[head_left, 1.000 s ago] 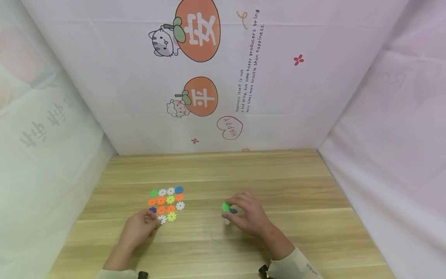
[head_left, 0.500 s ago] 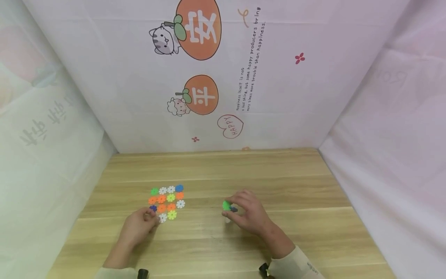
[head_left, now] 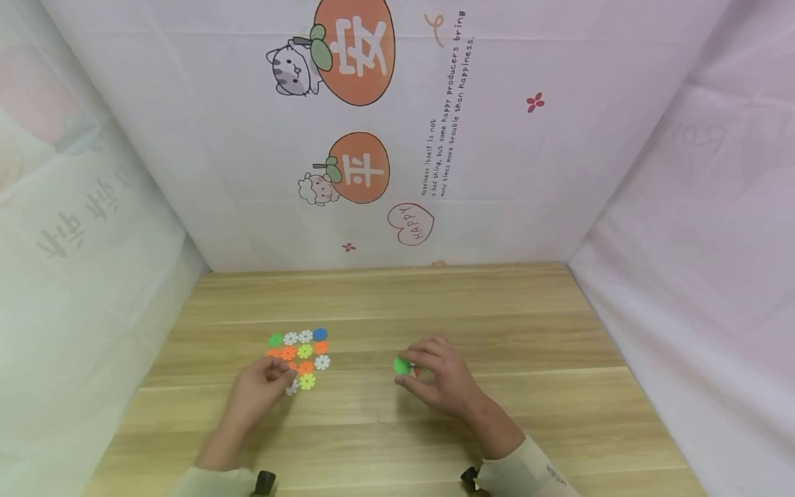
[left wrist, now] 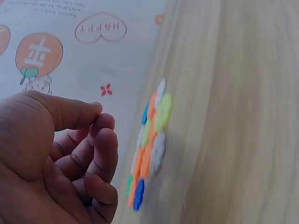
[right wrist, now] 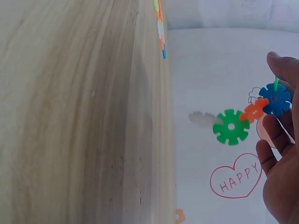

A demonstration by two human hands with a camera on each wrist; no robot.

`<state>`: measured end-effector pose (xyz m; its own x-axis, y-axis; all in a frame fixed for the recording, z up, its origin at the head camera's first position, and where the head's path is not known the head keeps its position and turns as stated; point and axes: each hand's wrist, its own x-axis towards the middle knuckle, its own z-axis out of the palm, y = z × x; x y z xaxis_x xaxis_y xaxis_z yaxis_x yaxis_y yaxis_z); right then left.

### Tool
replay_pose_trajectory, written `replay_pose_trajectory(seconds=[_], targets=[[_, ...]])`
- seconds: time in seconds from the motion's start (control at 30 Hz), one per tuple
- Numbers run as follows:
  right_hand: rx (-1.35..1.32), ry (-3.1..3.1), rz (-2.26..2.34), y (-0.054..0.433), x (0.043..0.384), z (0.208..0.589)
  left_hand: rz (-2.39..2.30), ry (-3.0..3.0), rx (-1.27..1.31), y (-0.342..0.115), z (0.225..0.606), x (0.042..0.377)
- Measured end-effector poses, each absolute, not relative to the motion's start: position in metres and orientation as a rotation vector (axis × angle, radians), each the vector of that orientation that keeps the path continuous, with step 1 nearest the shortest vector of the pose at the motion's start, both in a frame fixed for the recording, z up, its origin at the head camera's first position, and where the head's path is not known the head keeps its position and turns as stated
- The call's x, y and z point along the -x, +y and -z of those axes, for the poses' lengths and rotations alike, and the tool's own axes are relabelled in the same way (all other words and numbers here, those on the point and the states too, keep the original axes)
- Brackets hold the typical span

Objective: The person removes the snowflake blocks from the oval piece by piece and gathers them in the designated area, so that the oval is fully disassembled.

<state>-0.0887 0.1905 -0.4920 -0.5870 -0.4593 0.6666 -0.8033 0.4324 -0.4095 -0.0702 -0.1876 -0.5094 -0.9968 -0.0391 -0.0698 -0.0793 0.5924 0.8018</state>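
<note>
My right hand [head_left: 446,381] pinches a linked chain of notched plastic snowflake discs above the table. In the right wrist view the chain runs from a bright green disc [right wrist: 276,85], seen edge-on, through a blue disc [right wrist: 275,100] and an orange disc [right wrist: 255,110] to a green disc [right wrist: 231,126] and a blurred whitish one [right wrist: 202,118]. Over the lower left of a flat block of loose discs [head_left: 305,351] hovers my left hand [head_left: 256,392], thumb and index tips touching, nothing visible between them. It covers part of the block; a dark blue disc [left wrist: 139,194] shows in the left wrist view.
The discs lie in close rows on a wooden table [head_left: 484,304]. White printed cloth [head_left: 491,172] rises behind the table, with more cloth at the left and right sides.
My left hand has left the dark blue disc's edge and shifted right over the block. The chain in my right hand has turned slightly, so orange now shows behind the green disc.
</note>
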Motion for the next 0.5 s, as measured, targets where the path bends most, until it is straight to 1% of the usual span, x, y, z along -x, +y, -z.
replay_pose_trajectory(seconds=[0.33, 0.5], targets=[[-1.080, -2.207, -1.021, 0.188, 0.088, 0.491, -1.563, 2.636, -0.107, -0.141, 0.499, 0.078], [-1.098, -2.195, -1.013, 0.187, 0.088, 0.488, -1.573, 2.569, -0.241, -0.114, 0.491, 0.081]])
